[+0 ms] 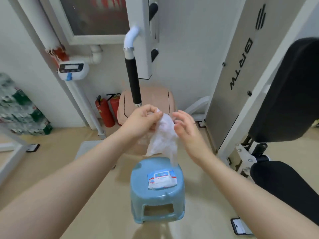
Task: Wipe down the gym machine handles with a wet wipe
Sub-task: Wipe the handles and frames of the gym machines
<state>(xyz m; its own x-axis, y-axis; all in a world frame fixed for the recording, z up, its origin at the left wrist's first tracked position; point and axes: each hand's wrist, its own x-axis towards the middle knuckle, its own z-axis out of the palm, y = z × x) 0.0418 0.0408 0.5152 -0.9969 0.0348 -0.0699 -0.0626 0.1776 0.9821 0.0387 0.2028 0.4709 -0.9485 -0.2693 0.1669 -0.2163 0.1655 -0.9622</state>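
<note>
The left hand (144, 118) pinches the wipe (164, 135) by its top, the right hand (185, 125) open beside it (holding nothing), while the handle (133, 80) just above looks unwiped, so wiping remains.

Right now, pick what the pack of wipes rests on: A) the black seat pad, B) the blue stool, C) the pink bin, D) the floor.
B: the pack of wipes lies flat on top of the blue stool, below both hands.

white wet wipe (164, 135), black handle (133, 80), blue stool (155, 202)
</note>
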